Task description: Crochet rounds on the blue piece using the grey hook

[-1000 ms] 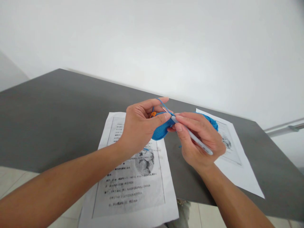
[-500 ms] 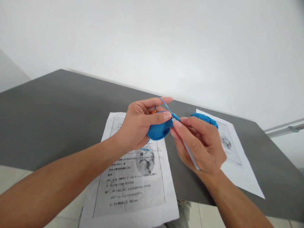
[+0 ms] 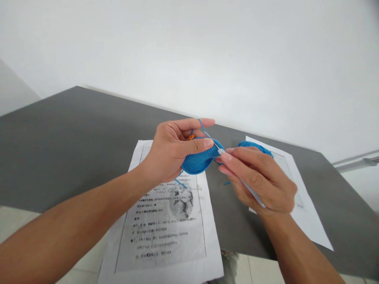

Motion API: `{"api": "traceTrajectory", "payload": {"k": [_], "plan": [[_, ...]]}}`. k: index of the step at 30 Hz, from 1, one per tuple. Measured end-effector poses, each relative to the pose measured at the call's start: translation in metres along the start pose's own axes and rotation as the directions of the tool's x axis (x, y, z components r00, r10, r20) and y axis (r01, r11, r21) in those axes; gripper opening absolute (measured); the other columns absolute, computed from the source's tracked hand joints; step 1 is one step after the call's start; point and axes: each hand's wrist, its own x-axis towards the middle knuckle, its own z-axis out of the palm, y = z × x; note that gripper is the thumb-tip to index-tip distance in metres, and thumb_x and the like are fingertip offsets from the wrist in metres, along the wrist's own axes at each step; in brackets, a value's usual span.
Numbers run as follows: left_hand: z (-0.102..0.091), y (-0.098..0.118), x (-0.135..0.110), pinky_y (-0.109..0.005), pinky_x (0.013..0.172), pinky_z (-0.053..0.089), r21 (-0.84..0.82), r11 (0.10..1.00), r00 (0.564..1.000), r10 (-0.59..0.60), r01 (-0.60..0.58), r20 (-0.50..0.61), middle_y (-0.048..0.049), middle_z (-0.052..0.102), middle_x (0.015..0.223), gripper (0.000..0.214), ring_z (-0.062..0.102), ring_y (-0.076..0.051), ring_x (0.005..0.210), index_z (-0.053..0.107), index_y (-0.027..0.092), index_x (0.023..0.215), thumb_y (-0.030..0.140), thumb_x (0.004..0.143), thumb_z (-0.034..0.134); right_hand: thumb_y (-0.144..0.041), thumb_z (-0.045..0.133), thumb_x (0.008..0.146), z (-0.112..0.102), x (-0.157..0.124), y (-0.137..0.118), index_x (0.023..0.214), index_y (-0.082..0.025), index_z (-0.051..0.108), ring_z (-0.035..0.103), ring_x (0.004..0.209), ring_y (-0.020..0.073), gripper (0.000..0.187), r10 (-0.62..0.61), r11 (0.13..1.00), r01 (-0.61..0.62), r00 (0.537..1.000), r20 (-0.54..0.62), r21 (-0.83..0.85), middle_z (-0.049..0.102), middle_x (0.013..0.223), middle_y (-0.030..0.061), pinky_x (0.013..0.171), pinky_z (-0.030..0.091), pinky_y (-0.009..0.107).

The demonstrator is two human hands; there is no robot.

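Observation:
My left hand (image 3: pixel 171 152) pinches a round blue crochet piece (image 3: pixel 199 161) between thumb and fingers, above the table. A strand of blue yarn (image 3: pixel 202 125) runs over its raised index finger. An orange stitch marker (image 3: pixel 190 137) shows by the fingers. My right hand (image 3: pixel 260 181) is closed on a pale crochet hook (image 3: pixel 251 191), whose tip meets the edge of the piece. Behind the right hand lies a ball of blue yarn (image 3: pixel 254 146).
A dark grey table (image 3: pixel 74 134) stands against a white wall. Two printed sheets lie on it: one under my hands (image 3: pixel 168 228), hanging over the near edge, and another at the right (image 3: pixel 304 213). Tiled floor shows below the table edge.
My right hand has shifted slightly right and turned, so the hook handle now lies lower across the palm. The left hand and the crochet piece stay almost where they were.

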Motion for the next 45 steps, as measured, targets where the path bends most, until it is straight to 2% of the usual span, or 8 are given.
{"api": "traceTrajectory", "payload": {"k": [3, 17, 23, 31, 36, 40, 43, 45], "plan": [[-0.003, 0.0, 0.002, -0.025, 0.053, 0.053, 0.028, 0.999, 1.0, 0.019, -0.018, -0.013, 0.0023, 0.071, 0.068, 0.039, 0.063, -0.011, 0.058, 0.087, 0.019, 0.095, 0.01, 0.058, 0.097, -0.011, 0.088, 0.084, -0.003, 0.003, 0.001, 0.127, -0.032, 0.078, 0.081, 0.079, 0.0249, 0.049, -0.2, 0.977, 0.199, 0.98, -0.004, -0.084, 0.085, 0.099, 0.0043, 0.066, 0.071, 0.037], [-0.012, 0.003, 0.007, -0.024, 0.049, 0.043, 0.483, 0.865, 0.99, 0.135, -0.139, 0.043, -0.0018, 0.076, 0.074, 0.034, 0.058, -0.011, 0.056, 0.085, 0.016, 0.104, 0.016, 0.071, 0.085, -0.008, 0.073, 0.094, -0.02, -0.006, 0.01, 0.134, -0.014, 0.072, 0.077, 0.102, 0.0287, 0.04, -0.34, 0.903, 0.399, 0.891, 0.302, -0.159, 0.08, 0.113, 0.0145, 0.075, 0.071, 0.043], [-0.015, 0.005, 0.009, -0.027, 0.051, 0.04, 0.63, 0.747, 0.977, 0.15, -0.213, 0.152, -0.0047, 0.08, 0.078, 0.003, 0.056, -0.012, 0.056, 0.078, 0.017, 0.074, 0.015, 0.076, 0.077, -0.006, 0.076, 0.092, -0.023, -0.002, 0.007, 0.128, -0.006, 0.073, 0.076, 0.098, 0.0284, 0.036, -0.392, 0.868, 0.468, 0.852, 0.347, -0.166, 0.08, 0.108, 0.0164, 0.072, 0.069, 0.042], [-0.019, 0.007, 0.01, -0.029, 0.053, 0.041, 0.666, 0.693, 0.959, 0.157, -0.277, 0.235, -0.009, 0.086, 0.101, 0.009, 0.062, -0.015, 0.062, 0.078, 0.017, 0.068, 0.015, 0.077, 0.074, -0.009, 0.084, 0.087, -0.023, 0.002, 0.002, 0.133, -0.027, 0.075, 0.08, 0.074, 0.0247, 0.05, -0.204, 0.971, 0.222, 0.964, 0.17, -0.093, 0.085, 0.096, 0.0056, 0.068, 0.072, 0.042], [-0.02, 0.006, 0.011, -0.027, 0.051, 0.038, 0.645, 0.715, 0.96, 0.153, -0.271, 0.234, -0.0035, 0.079, 0.075, 0.006, 0.052, -0.011, 0.055, 0.082, 0.017, 0.072, 0.016, 0.075, 0.077, -0.009, 0.083, 0.088, -0.017, -0.003, 0.003, 0.12, -0.033, 0.082, 0.079, 0.069, 0.0226, 0.04, 0.094, 0.982, -0.099, 0.995, 0.043, 0.159, 0.085, 0.094, 0.0024, 0.055, 0.069, 0.038], [-0.019, 0.004, 0.01, -0.026, 0.052, 0.04, 0.613, 0.745, 0.964, 0.167, -0.262, 0.208, -0.0059, 0.084, 0.09, 0.006, 0.056, -0.011, 0.059, 0.082, 0.016, 0.073, 0.015, 0.076, 0.077, -0.024, 0.076, 0.098, 0.001, -0.008, 0.012, 0.103, -0.025, 0.084, 0.072, 0.052, 0.0145, 0.01, 0.543, 0.587, -0.479, 0.831, 0.122, 0.652, 0.081, 0.079, 0.0003, 0.04, 0.061, 0.026], [-0.016, 0.0, 0.008, -0.025, 0.051, 0.039, 0.561, 0.79, 0.969, 0.192, -0.246, 0.154, -0.0064, 0.084, 0.095, 0.005, 0.057, -0.011, 0.061, 0.083, 0.016, 0.079, 0.016, 0.075, 0.079, -0.034, 0.076, 0.098, 0.02, -0.009, 0.017, 0.095, -0.024, 0.082, 0.069, 0.051, 0.0093, 0.011, 0.669, 0.214, -0.552, 0.684, 0.29, 0.806, 0.079, 0.073, -0.0027, 0.044, 0.06, 0.017], [-0.014, -0.002, 0.007, -0.024, 0.052, 0.04, 0.511, 0.827, 0.972, 0.206, -0.234, 0.113, -0.0032, 0.079, 0.081, 0.02, 0.054, -0.011, 0.06, 0.087, 0.016, 0.094, 0.018, 0.075, 0.083, -0.035, 0.076, 0.098, 0.031, -0.009, 0.015, 0.095, -0.025, 0.081, 0.071, 0.055, 0.0082, 0.011, 0.681, 0.153, -0.524, 0.67, 0.295, 0.838, 0.078, 0.074, -0.0037, 0.049, 0.062, 0.016]]}}
